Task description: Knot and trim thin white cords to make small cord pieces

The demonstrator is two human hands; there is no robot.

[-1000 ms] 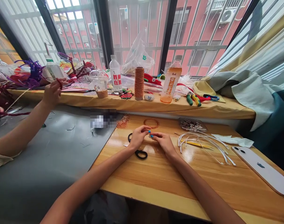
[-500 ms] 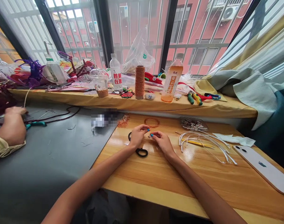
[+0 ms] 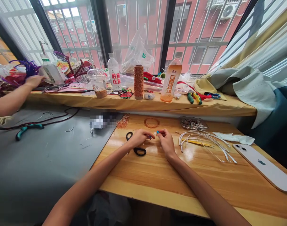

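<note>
Over the wooden table, my right hand pinches a small pale and copper-coloured piece, too small to name. My left hand is beside it, thumb and fingers drawn together close to the piece; whether they grip part of it is unclear. Black-handled scissors lie beneath my left hand, which hides their middle. Beyond my hands is a coil of copper wire. A bundle of loose copper-coloured strands rests at the table's back left.
Right of my hands are white cords, a clear tray of small pieces and a phone. The ledge holds a wire-wound spool and bottles. At left, another person's hand reaches over the ledge; teal pliers lie below.
My left fingers have dropped slightly and changed their pose at the small piece, while my right hand keeps its pinch. The other person's hand has risen from the grey surface to the ledge.
</note>
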